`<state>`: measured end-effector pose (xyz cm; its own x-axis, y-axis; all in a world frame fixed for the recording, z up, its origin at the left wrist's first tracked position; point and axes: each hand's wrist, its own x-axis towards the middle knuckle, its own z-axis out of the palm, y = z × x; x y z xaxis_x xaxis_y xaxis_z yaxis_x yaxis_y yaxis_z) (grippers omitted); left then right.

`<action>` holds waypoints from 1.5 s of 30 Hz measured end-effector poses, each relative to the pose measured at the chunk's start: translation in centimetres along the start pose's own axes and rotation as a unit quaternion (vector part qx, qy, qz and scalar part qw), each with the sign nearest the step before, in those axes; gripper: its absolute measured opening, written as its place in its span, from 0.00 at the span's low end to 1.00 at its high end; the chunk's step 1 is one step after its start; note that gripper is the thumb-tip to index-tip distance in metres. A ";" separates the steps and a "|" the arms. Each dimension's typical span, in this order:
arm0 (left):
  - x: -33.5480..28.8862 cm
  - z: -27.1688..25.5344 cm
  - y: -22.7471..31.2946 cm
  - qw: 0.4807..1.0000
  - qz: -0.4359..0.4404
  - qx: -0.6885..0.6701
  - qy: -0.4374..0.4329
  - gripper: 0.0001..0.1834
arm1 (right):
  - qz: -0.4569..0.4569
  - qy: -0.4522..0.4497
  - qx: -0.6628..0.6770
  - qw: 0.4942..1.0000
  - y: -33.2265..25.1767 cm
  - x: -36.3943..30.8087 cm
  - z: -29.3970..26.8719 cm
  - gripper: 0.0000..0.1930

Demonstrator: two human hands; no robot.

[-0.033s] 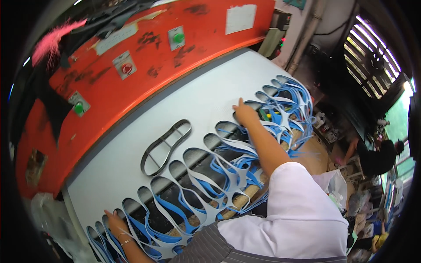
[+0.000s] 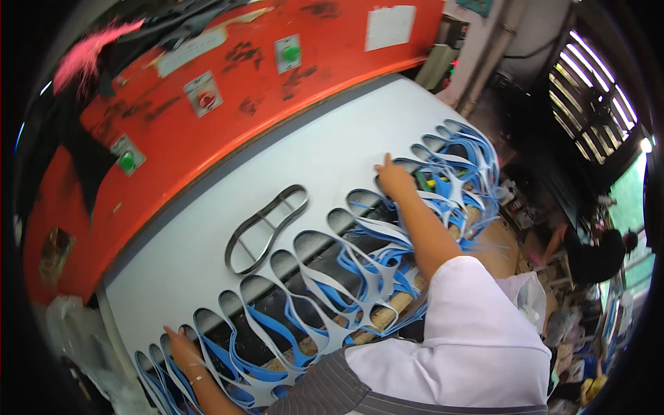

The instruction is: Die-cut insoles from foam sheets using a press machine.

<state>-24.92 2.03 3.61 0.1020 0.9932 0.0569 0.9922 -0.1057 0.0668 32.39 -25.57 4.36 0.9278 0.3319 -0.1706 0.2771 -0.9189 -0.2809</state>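
Across the near edge of the pale worktop [image 2: 339,142] lies the blue-and-white cut-out sheet [image 2: 333,337], its looped strips hanging toward the person. Next to nothing has changed from the frame just before: the view has shifted slightly, while both hands and the sole-shaped metal frame [image 2: 265,222] keep their places, so the handling of the sheet looks no further along. The left hand [image 2: 183,349] is at the sheet's left end, the right hand [image 2: 398,182] toward its far right, index finger extended; the frame sits between them, farther in, untouched. Whether either hand pinches the strips or merely rests there, I cannot tell, as the undersides of the fingers are hidden. The sheet's nearest part disappears behind the apron [image 2: 325,380], and the tangled strips at right are hard to separate.
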 end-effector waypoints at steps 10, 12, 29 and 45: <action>-2.0 -0.3 0.4 0.999 -0.012 0.016 -0.043 0.29 | 0.013 0.019 -0.062 0.998 3.0 -0.9 1.2 0.31; -1.9 -1.1 0.5 0.998 -0.008 0.011 -0.068 0.31 | -0.016 0.033 -0.068 0.997 3.6 -0.3 1.3 0.32; 7.8 1.5 -27.4 0.955 0.219 -0.183 0.083 0.21 | -0.425 -0.038 -0.266 0.864 -25.7 -17.2 5.5 0.14; 7.7 2.0 -28.0 0.933 0.144 -0.287 0.161 0.21 | -0.280 -0.233 0.154 0.919 -62.3 -42.0 25.9 0.14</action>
<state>-51.79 12.76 0.18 0.2393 0.8626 0.4457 0.7148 -0.4672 0.5204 -30.32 23.28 4.54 0.4346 0.8548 -0.2837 0.5280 -0.4970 -0.6886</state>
